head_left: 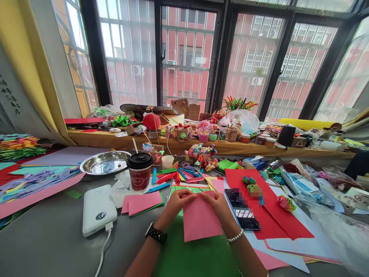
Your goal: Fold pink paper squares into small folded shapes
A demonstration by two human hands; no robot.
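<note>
A square of pink paper (pixel 201 221) hangs between my hands, held by its top edge over a green sheet (pixel 193 259). My left hand (pixel 179 202) pinches the paper at its upper left, thumb and fingers together. At the upper right, my right hand (pixel 218 204) has its fingers closed on the same paper, close beside the left. More pink pieces (pixel 145 204) lie on a green one to the left. A phone (pixel 243 211) rests on red paper (pixel 276 221) right of my right hand.
A white power bank (pixel 99 209) with a cable lies left. Behind are a lidded dark red cup (pixel 140 173), a metal tray (pixel 95 163), a paper cup (pixel 167 161) and coloured paper strips (pixel 187 175). Paper flowers (pixel 286 203) lie right. Crafts crowd the windowsill.
</note>
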